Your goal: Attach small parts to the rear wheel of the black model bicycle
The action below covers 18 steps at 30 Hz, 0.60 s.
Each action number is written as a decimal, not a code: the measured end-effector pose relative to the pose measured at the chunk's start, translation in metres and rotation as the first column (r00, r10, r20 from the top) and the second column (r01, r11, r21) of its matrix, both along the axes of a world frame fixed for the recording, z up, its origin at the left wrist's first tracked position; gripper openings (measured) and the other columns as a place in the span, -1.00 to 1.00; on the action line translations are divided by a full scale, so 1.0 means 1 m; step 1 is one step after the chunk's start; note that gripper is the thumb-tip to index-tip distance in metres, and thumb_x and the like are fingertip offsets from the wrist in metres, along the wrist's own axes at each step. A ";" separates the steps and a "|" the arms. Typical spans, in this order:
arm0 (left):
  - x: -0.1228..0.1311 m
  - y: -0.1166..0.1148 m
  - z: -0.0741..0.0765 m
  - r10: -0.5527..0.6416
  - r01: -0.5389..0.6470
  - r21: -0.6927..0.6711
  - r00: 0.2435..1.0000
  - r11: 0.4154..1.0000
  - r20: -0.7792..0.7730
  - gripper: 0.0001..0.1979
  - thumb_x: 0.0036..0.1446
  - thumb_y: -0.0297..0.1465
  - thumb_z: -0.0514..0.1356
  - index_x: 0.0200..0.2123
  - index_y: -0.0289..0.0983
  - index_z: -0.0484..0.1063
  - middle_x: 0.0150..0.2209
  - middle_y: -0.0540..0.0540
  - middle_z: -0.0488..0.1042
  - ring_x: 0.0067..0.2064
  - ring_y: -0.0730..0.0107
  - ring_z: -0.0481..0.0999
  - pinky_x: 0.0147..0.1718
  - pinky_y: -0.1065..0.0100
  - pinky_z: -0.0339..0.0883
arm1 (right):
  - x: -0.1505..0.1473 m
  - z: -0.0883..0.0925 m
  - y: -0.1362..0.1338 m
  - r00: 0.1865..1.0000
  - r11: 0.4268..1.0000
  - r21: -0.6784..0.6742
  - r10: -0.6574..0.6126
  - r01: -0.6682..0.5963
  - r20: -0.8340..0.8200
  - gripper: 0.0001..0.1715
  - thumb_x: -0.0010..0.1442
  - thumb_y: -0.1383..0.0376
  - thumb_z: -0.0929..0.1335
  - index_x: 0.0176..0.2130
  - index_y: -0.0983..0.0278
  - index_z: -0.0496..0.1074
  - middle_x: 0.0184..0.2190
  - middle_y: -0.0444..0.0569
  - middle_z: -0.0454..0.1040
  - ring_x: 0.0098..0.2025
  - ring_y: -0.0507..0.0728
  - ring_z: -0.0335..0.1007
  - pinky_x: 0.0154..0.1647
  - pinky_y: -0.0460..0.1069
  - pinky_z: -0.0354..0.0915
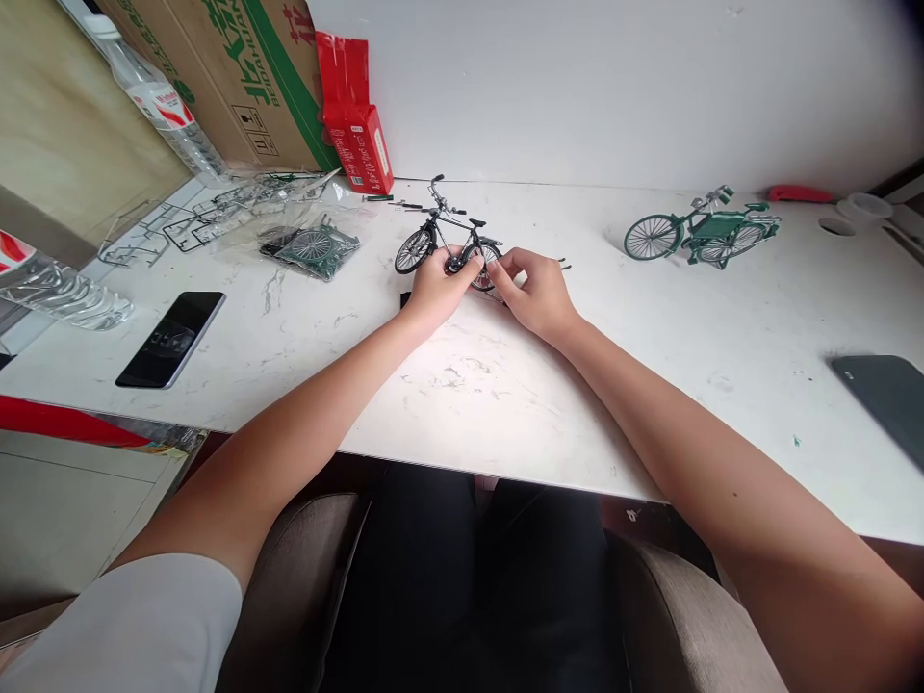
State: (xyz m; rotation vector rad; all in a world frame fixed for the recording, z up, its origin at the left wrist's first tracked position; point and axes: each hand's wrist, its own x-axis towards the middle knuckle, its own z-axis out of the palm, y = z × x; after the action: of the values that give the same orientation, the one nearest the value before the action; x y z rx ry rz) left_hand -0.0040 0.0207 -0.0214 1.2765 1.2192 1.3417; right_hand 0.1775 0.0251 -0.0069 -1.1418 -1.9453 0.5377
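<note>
A black model bicycle [451, 229] is held upright over the white table, its handlebar toward the back left. My left hand [439, 287] is closed on the lower frame near the pedals, thumb pointing toward the rear wheel. At that rear wheel, the fingers of my right hand [532, 289] are pinched together, touching its right side. Whatever small part may lie between those fingertips is hidden. Thin dark pieces stick out behind my right hand, and a small black item [405, 299] shows beside my left wrist.
A green model bicycle [704, 231] stands at the right. Bagged parts [318, 248] and loose part frames [209, 219] lie at the left, near a phone [171, 339] and plastic bottles [163, 101]. A red packet [353, 125] and cardboard box [245, 77] stand behind. A dark pad [881, 390] is far right.
</note>
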 end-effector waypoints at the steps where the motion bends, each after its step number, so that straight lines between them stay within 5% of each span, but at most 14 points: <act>1: 0.000 0.000 -0.001 -0.017 0.017 0.010 1.000 1.000 -0.006 -0.81 0.35 -0.26 0.34 -0.08 -0.24 0.51 -0.07 -0.13 0.67 -0.04 0.28 0.72 0.17 0.18 0.55 | 0.000 0.000 0.000 1.000 1.000 -0.004 -0.007 0.007 0.000 -0.25 0.40 -0.38 0.28 -0.33 0.18 0.47 -0.33 0.03 0.67 -0.34 0.18 0.48 -0.22 0.11 0.32; 11: 0.000 0.001 -0.014 -0.046 0.046 -0.005 0.998 0.999 -0.037 -0.71 0.34 -0.23 0.36 0.06 -0.16 0.53 -0.01 -0.08 0.68 0.04 0.24 0.72 0.29 0.12 0.50 | 0.002 -0.006 0.006 0.999 0.999 -0.023 -0.048 0.048 0.000 -0.31 0.46 -0.29 0.26 -0.40 0.16 0.33 -0.43 -0.01 0.56 -0.38 0.16 0.38 -0.26 0.12 0.32; 18: 0.003 -0.003 0.002 -0.009 0.009 -0.005 1.000 1.000 0.009 -0.76 0.38 -0.28 0.32 0.02 -0.24 0.48 0.00 -0.16 0.65 -0.06 0.23 0.73 0.14 0.07 0.60 | 0.003 -0.004 0.003 0.997 1.000 0.021 0.019 -0.017 -0.081 -0.67 0.41 -0.03 0.37 -0.17 0.16 0.41 -0.29 -0.01 0.60 -0.27 0.18 0.51 -0.19 0.11 0.42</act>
State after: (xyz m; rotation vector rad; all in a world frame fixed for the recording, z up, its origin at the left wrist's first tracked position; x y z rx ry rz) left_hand -0.0009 0.0175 -0.0194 1.2699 1.2087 1.3352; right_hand 0.1805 0.0285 -0.0108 -1.0741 -1.8885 0.5645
